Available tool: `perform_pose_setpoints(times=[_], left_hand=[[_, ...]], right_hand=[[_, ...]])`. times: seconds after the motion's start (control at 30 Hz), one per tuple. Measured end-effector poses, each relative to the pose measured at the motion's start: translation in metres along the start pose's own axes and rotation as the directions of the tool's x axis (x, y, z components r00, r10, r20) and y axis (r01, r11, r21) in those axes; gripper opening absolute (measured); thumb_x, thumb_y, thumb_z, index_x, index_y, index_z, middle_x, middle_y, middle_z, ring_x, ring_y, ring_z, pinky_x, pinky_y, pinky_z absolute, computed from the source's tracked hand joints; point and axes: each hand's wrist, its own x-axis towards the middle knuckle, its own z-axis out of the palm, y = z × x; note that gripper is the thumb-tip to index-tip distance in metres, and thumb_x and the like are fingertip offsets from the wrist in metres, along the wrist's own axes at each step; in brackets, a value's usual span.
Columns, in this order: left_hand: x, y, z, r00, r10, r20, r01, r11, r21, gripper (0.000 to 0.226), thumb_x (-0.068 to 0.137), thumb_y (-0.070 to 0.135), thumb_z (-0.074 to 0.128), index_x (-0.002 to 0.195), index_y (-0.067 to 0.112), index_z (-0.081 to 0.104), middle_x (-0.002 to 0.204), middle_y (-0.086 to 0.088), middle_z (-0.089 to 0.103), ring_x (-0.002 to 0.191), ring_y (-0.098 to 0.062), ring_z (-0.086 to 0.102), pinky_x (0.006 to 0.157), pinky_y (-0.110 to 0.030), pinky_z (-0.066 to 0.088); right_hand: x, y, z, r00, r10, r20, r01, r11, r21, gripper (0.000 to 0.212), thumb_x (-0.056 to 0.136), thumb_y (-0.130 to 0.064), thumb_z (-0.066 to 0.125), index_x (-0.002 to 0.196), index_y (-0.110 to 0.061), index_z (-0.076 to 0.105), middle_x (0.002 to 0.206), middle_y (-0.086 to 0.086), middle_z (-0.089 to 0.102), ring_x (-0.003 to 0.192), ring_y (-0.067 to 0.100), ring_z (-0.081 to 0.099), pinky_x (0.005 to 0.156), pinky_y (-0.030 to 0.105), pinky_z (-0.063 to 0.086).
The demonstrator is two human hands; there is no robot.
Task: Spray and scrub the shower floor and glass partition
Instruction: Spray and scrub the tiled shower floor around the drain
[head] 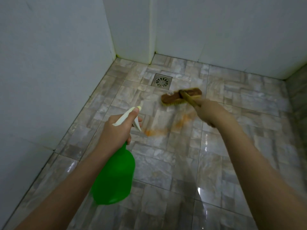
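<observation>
The left hand (pixel 116 128) grips the neck of a green spray bottle (pixel 114 176), fingers curled round the white trigger head, thumb lying along its top; the nozzle points toward the far part of the shower floor (pixel 240 100) and the green body hangs below the wrist, off the tiles. The right hand (pixel 211 112) is closed round the yellowish handle of a scrub brush (pixel 181 97), blurred, so how the single fingers lie cannot be told. The brush's brown head sits bristles-down on the floor, near the far wall and just beside the square metal drain (pixel 161 81), on the side toward the right edge of the floor. An orange smear (pixel 159 128) runs across the wet grey tiles between the two hands. White tiled walls (pixel 49 63) bound the floor at its left and far edges, meeting in the far-left corner.
</observation>
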Motion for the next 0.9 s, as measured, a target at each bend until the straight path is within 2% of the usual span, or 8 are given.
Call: perform_pose_setpoints(times=[0.1, 0.23, 0.33, 0.43, 0.57, 0.67, 0.83, 0.9], left_hand=[[0.001, 0.002, 0.01, 1.0, 0.023, 0.017, -0.023, 1.0, 0.011, 0.046, 0.09, 0.063, 0.057, 0.083, 0.023, 0.079, 0.093, -0.025, 0.074, 0.036, -0.015, 0.05, 0.049, -0.03, 0.046], [0.002, 0.005, 0.022, 0.998, 0.034, 0.046, -0.035, 0.999, 0.012, 0.042, 0.094, 0.057, 0.057, 0.083, 0.023, 0.079, 0.093, -0.028, 0.072, 0.036, -0.014, 0.05, 0.05, -0.029, 0.045], [0.004, 0.011, 0.03, 0.997, 0.028, 0.066, -0.029, 0.999, 0.014, 0.044, 0.093, 0.059, 0.058, 0.076, 0.024, 0.079, 0.086, -0.014, 0.077, 0.037, -0.015, 0.05, 0.05, -0.03, 0.045], [0.005, 0.018, 0.039, 0.998, 0.0, 0.063, 0.002, 1.0, -0.023, 0.043, 0.095, 0.053, 0.059, 0.08, 0.017, 0.079, 0.086, 0.001, 0.079, 0.035, -0.016, 0.047, 0.045, -0.028, 0.044], [0.005, 0.019, 0.047, 0.997, 0.022, 0.08, -0.024, 0.999, 0.028, 0.047, 0.097, 0.051, 0.057, 0.081, 0.013, 0.079, 0.084, -0.003, 0.079, 0.036, -0.016, 0.048, 0.046, -0.028, 0.045], [0.005, 0.02, 0.047, 0.996, 0.021, 0.085, -0.021, 1.0, -0.001, 0.045, 0.097, 0.049, 0.056, 0.086, 0.011, 0.078, 0.086, -0.004, 0.079, 0.034, -0.013, 0.047, 0.041, -0.024, 0.043], [0.009, 0.017, 0.046, 0.995, 0.008, 0.102, -0.008, 1.0, 0.001, 0.046, 0.096, 0.05, 0.056, 0.087, 0.01, 0.078, 0.088, -0.003, 0.079, 0.033, -0.013, 0.047, 0.04, -0.024, 0.042], [0.011, 0.017, 0.049, 0.996, 0.005, 0.09, -0.006, 1.0, 0.014, 0.045, 0.097, 0.05, 0.056, 0.088, 0.011, 0.078, 0.089, -0.003, 0.079, 0.034, -0.01, 0.049, 0.041, -0.024, 0.043]], right_hand=[[-0.011, 0.019, 0.009, 0.994, 0.106, -0.027, -0.102, 0.988, 0.118, 0.048, 0.103, -0.017, 0.029, 0.141, -0.047, 0.031, 0.084, 0.014, 0.061, 0.058, 0.024, 0.055, 0.051, 0.033, 0.048], [0.028, 0.028, -0.021, 0.995, 0.077, -0.068, -0.071, 0.994, 0.083, 0.052, 0.104, -0.014, 0.026, 0.149, -0.04, 0.022, 0.082, 0.016, 0.052, 0.053, 0.022, 0.046, 0.048, 0.029, 0.041], [-0.012, 0.041, -0.021, 0.994, 0.112, 0.003, -0.112, 0.991, 0.072, 0.042, 0.105, -0.022, 0.029, 0.145, -0.032, 0.034, 0.072, 0.012, 0.052, 0.052, 0.021, 0.047, 0.049, 0.032, 0.044], [-0.061, 0.048, 0.01, 0.974, 0.209, 0.089, -0.224, 0.95, 0.219, 0.043, 0.103, -0.019, 0.03, 0.141, -0.039, 0.038, 0.083, 0.011, 0.055, 0.055, 0.018, 0.048, 0.059, 0.037, 0.05], [-0.017, 0.038, 0.015, 0.979, 0.174, -0.108, -0.145, 0.961, 0.236, 0.051, 0.102, -0.017, 0.03, 0.144, -0.046, 0.03, 0.097, 0.009, 0.063, 0.072, 0.022, 0.058, 0.079, 0.043, 0.055], [-0.001, 0.048, -0.004, 0.982, 0.175, -0.077, -0.16, 0.973, 0.167, 0.047, 0.103, -0.017, 0.03, 0.143, -0.04, 0.034, 0.095, 0.015, 0.061, 0.068, 0.024, 0.056, 0.07, 0.039, 0.053], [-0.126, 0.074, -0.001, 0.966, 0.224, 0.132, -0.245, 0.954, 0.172, 0.038, 0.105, -0.032, 0.03, 0.142, -0.035, 0.04, 0.075, 0.0, 0.048, 0.057, 0.011, 0.046, 0.051, 0.025, 0.042], [-0.151, 0.063, 0.01, 0.944, 0.243, 0.222, -0.287, 0.938, 0.196, 0.041, 0.104, -0.03, 0.032, 0.143, -0.042, 0.033, 0.073, 0.0, 0.05, 0.052, 0.01, 0.046, 0.044, 0.023, 0.041]])
